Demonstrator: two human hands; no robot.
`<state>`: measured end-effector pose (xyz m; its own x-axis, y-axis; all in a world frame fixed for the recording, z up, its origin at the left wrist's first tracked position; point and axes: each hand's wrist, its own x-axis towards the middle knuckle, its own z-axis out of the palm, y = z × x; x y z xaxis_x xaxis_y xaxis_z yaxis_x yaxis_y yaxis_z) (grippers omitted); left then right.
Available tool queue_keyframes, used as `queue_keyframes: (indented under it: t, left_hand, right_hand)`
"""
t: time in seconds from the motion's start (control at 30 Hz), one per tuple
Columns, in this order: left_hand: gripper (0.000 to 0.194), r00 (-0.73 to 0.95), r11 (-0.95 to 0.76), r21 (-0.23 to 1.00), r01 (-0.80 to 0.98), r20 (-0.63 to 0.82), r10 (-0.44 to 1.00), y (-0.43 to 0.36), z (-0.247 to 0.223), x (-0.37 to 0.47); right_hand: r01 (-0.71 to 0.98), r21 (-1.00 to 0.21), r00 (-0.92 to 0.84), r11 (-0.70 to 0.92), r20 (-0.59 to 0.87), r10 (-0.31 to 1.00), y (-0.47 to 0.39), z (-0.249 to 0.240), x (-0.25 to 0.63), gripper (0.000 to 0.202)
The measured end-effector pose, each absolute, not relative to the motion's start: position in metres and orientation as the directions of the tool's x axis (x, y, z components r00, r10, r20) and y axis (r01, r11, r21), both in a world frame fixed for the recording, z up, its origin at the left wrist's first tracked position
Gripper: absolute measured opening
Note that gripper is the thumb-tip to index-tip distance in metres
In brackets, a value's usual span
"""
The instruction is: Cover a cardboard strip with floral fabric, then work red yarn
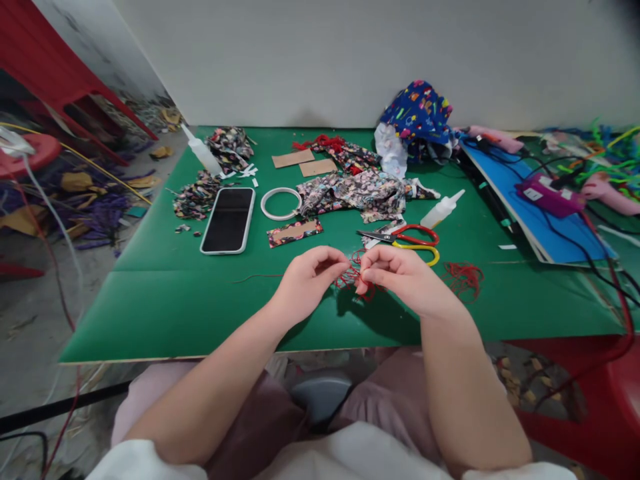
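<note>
Over smooth green tabletop [165, 313], left hand [311, 279], right hand [406, 280], pinched on loopy red thread [344, 281]

Red cord [344, 281] partly hidden, seemingly by fingers [381, 255].

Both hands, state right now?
Left hand: closed in a pinch at the red cord; grip on it unclear.
Right hand: closed, pinching red cord.
</note>
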<state>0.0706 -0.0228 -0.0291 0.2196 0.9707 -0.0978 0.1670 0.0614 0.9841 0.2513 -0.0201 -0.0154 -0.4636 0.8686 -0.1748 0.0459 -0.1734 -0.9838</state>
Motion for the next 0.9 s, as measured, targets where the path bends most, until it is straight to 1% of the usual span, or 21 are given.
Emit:
queue_keyframes:
  t: [0.1, 0.2, 0.27, 0.37, 0.47, 0.53, 0.63, 0.7, 0.8, 0.9]
  left_hand:
    - [0.015, 0.176, 0.143, 0.990, -0.019, -0.138, 0.975, -0.021, -0.029, 0.071]
    - [0.019, 0.191, 0.269, 0.923, -0.275, -0.222, 0.956, -0.018, -0.028, 0.070]
    - [0.020, 0.168, 0.299, 0.884, -0.359, -0.254, 0.952, -0.017, -0.027, 0.069]
    - [0.020, 0.109, 0.288, 0.876, -0.387, -0.267, 0.958, -0.016, -0.028, 0.068]
    - [0.020, 0.116, 0.314, 0.865, -0.392, -0.292, 0.949, -0.016, -0.028, 0.069]
    - [0.019, 0.130, 0.325, 0.861, -0.392, -0.298, 0.946, -0.017, -0.027, 0.069]
    - [0.018, 0.141, 0.327, 0.866, -0.377, -0.295, 0.945, -0.019, -0.023, 0.070]
    - [0.017, 0.134, 0.316, 0.880, -0.354, -0.287, 0.949, -0.021, -0.020, 0.071]
    - [0.017, 0.127, 0.292, 0.900, -0.323, -0.264, 0.956, -0.024, -0.018, 0.071]
    - [0.017, 0.127, 0.274, 0.912, -0.305, -0.247, 0.961, -0.025, -0.018, 0.072]
  right_hand:
    - [0.091, -0.984, -0.477, -0.152, -0.177, 0.861, -0.020, -0.016, 0.251, 0.008]
    - [0.154, -0.978, -0.509, -0.140, -0.200, 0.837, -0.020, -0.016, 0.251, 0.009]
    - [0.213, -0.969, -0.525, -0.123, -0.219, 0.823, -0.020, -0.016, 0.251, 0.009]
    - [0.307, -0.951, -0.475, -0.044, -0.193, 0.858, -0.018, -0.015, 0.251, 0.008]
    - [0.328, -0.945, -0.407, -0.012, -0.152, 0.900, -0.018, -0.014, 0.248, 0.006]
    - [0.290, -0.956, -0.408, -0.043, -0.164, 0.898, -0.020, -0.015, 0.244, 0.007]
    - [0.230, -0.969, -0.473, -0.088, -0.190, 0.860, -0.025, -0.019, 0.232, 0.009]
    - [0.203, -0.974, -0.478, -0.105, -0.192, 0.857, -0.028, -0.022, 0.224, 0.010]
    - [0.156, -0.980, -0.386, -0.120, -0.173, 0.906, -0.029, -0.027, 0.214, 0.011]
    - [0.079, -0.992, -0.235, -0.096, -0.112, 0.965, -0.028, -0.029, 0.209, 0.012]
